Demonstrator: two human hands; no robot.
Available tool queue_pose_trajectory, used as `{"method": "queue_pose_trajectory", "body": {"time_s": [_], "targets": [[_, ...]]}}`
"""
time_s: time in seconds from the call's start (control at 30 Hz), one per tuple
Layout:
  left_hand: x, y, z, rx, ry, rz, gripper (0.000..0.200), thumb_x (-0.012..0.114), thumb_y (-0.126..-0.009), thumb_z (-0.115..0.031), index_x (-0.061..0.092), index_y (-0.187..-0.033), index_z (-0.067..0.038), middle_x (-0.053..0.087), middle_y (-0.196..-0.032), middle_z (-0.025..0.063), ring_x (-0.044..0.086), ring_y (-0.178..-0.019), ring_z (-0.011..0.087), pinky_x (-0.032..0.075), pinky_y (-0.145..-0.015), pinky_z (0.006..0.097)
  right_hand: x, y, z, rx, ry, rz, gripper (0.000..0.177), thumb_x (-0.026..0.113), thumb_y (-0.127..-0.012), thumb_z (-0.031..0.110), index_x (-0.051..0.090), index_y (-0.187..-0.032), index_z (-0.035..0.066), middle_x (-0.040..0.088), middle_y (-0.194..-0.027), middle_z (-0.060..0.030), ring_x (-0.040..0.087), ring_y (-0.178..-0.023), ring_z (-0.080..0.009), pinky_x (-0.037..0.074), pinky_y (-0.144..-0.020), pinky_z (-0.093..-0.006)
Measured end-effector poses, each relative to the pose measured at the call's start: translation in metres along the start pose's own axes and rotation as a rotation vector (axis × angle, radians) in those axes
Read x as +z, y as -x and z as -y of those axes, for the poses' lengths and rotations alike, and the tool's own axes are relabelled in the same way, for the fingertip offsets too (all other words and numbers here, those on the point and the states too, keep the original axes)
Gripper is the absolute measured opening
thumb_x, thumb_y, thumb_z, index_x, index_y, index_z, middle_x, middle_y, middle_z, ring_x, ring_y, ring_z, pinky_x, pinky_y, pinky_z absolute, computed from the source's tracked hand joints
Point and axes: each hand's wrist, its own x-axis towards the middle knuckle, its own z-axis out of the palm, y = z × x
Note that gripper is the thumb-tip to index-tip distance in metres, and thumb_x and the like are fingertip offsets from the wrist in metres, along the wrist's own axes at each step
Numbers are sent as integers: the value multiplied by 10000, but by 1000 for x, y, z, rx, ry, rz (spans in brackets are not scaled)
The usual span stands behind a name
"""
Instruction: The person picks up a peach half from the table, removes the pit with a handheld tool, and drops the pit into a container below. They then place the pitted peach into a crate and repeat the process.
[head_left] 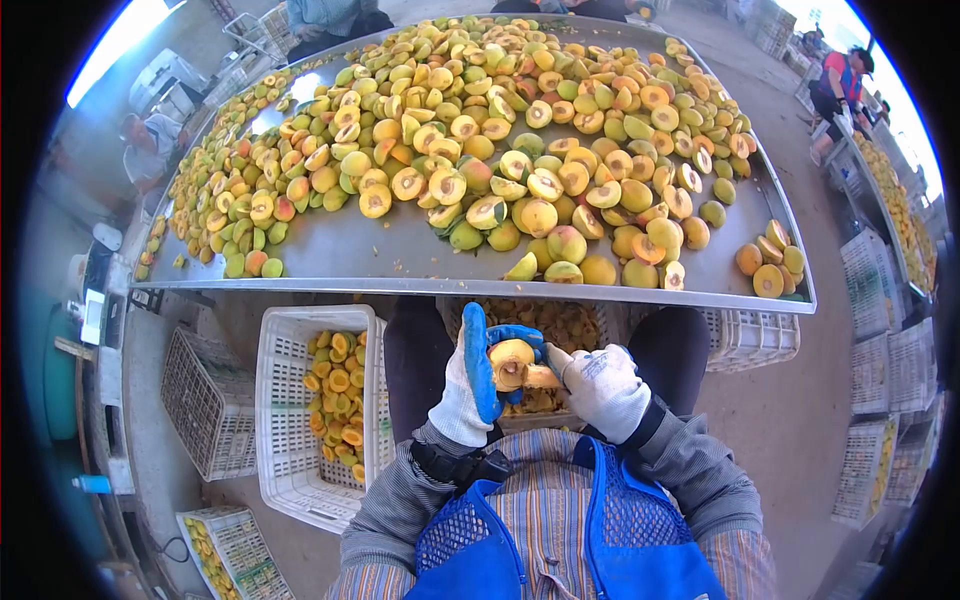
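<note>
My left hand [470, 375], in a white glove with a blue coated palm, is curled round a peach half [511, 364] in front of my lap. The cut face of the peach half points up at me, with the stone hollow at its middle. My right hand [603, 388], in a white glove, is closed with its fingertips right at the fruit's right edge. A tan strip [541, 377] sticks out between the fruit and my right fingers. What my right hand grips is mostly hidden by the fingers, and I cannot tell its kind.
A metal table [390, 262] heaped with peach halves [440, 185] stands ahead. Below my hands is a crate of scraps [550, 322]. On the left, a white crate [300, 490] holds pitted halves [338, 395]. Other people [845, 85] and stacked crates [868, 375] are around.
</note>
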Motion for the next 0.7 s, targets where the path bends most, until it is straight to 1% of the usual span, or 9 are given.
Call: {"method": "queue_pose_trajectory", "body": {"time_s": [0.07,0.17,0.27,0.4,0.47,0.57,0.63,0.67,0.7], "targets": [[1,0,-2,2,-55,-16,804,262,-933,-701,647,-1049,-5,691,-910,90,662,-725,172,498,-488,237,1,0,-2,-27,94,8,443,564,-859,150,492,-1271,4,639,-710,-94,662,-638,-248,508,-546,-368],[4,3,-8,-53,-110,-47,836,256,-916,-728,671,-989,-6,696,-865,82,656,-691,157,489,-478,228,-7,-1,-1,10,-7,93,387,555,-860,136,512,-1222,6,635,-704,-91,660,-637,-254,508,-544,-370],[7,5,-9,-22,-123,-29,834,269,-909,-735,679,-974,-11,697,-853,74,652,-678,144,485,-477,222,-8,0,-1,35,-102,11,385,616,-815,174,565,-1176,51,635,-681,-106,651,-621,-282,499,-572,-417],[8,4,-11,-82,-123,-20,828,266,-914,-729,676,-976,-13,696,-860,77,646,-651,149,487,-483,225,-12,0,-4,25,-115,7,373,617,-809,166,570,-1161,52,630,-667,-109,650,-616,-292,502,-565,-420],[6,3,-9,-104,-119,-3,822,268,-918,-723,676,-975,-12,695,-858,81,641,-639,152,492,-493,229,-19,0,-3,7,-77,82,273,532,-866,122,554,-1116,14,643,-721,-105,663,-654,-277,516,-570,-389],[-2,-3,7,-9,-273,55,802,285,-928,-706,673,-978,-6,688,-819,84,624,-615,152,500,-519,237,-7,3,-13,-60,-89,24,246,528,-869,128,560,-1088,20,645,-731,-117,670,-676,-293,519,-588,-404],[-4,-12,19,564,-900,121,791,299,-930,-702,671,-982,-6,679,-804,83,613,-613,152,506,-544,247,-13,-3,-13,-50,-49,134,216,524,-871,134,567,-1050,21,649,-743,-126,680,-723,-307,525,-617,-414],[-11,-18,18,-91,-504,110,787,290,-927,-709,642,-1053,-17,660,-786,63,578,-575,130,470,-502,226,-11,-5,-14,-14,-66,210,203,535,-864,139,573,-1030,29,650,-746,-134,681,-745,-313,527,-637,-420],[-12,-18,15,-91,-502,110,787,290,-927,-709,642,-1053,-17,660,-786,63,578,-575,130,470,-502,226,-9,-6,-15,19,-83,285,190,547,-857,143,580,-1011,36,651,-749,-141,682,-767,-319,529,-657,-426]]}}
